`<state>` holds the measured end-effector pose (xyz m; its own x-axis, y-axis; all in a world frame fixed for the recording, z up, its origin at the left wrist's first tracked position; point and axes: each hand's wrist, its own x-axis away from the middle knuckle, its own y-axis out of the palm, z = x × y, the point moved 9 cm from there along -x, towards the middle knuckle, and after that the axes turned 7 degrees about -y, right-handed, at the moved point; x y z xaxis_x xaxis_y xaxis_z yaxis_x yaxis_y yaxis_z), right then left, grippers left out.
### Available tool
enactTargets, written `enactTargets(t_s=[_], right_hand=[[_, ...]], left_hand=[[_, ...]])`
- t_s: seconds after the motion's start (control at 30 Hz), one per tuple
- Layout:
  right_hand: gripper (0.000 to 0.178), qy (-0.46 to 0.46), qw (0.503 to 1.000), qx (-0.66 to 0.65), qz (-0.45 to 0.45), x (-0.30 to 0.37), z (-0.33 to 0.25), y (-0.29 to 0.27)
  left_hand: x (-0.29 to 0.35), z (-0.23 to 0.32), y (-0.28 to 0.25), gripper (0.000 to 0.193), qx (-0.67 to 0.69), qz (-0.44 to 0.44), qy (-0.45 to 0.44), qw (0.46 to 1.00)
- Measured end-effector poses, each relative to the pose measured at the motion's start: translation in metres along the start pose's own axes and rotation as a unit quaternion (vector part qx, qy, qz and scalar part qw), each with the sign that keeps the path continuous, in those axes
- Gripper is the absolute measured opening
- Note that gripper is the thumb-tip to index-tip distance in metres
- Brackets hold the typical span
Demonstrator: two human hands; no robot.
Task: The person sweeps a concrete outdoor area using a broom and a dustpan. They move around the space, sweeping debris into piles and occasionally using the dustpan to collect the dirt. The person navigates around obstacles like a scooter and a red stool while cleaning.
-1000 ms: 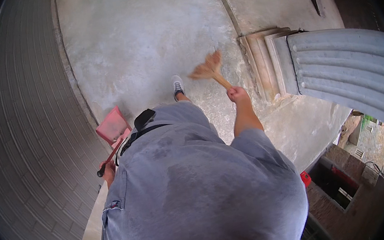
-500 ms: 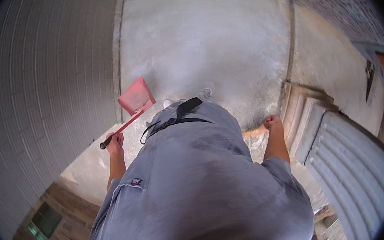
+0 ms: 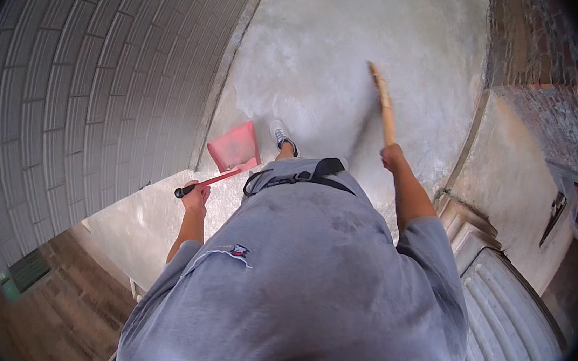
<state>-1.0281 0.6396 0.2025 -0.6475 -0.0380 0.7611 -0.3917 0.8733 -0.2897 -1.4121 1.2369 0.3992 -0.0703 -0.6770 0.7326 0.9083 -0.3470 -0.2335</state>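
Observation:
My left hand (image 3: 194, 197) is closed round the red handle of a dustpan, just below its black end grip. The red pan of the dustpan (image 3: 235, 147) hangs ahead of that hand, by my foot, with some small dark bits in it. Out to the right, my right hand (image 3: 392, 157) is wrapped round the near end of a tan, straw-coloured broom (image 3: 386, 110). The broom points forward over the floor, slightly bent and edge-on, its far tip blurred. My right fingers are partly hidden.
A grey tiled wall (image 3: 76, 97) curves along the left. Pale concrete floor (image 3: 317, 43) stretches ahead to a low edge on the right. Ridged light-grey panels (image 3: 500, 313) stand at lower right, brickwork (image 3: 534, 28) at upper right. One shoe (image 3: 282, 135) steps forward.
My right hand has swung the broom forward; its tan bristles were low beside that hand before. My body has turned and stepped, and the dustpan is still in my left hand.

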Motion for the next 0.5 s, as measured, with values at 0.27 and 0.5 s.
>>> enactTargets(t_s=[0.27,0.5], right_hand=[[0.012,0.056,0.974,-0.064,-0.209,0.029,-0.195,0.252],[0.015,0.048,0.958,-0.035,-0.281,0.013,-0.278,0.344]], left_hand=[[-0.052,0.013,-0.02,0.019,0.05,0.031,-0.032,0.998],[-0.076,-0.009,-0.054,0.019,0.115,0.003,-0.027,0.993]])
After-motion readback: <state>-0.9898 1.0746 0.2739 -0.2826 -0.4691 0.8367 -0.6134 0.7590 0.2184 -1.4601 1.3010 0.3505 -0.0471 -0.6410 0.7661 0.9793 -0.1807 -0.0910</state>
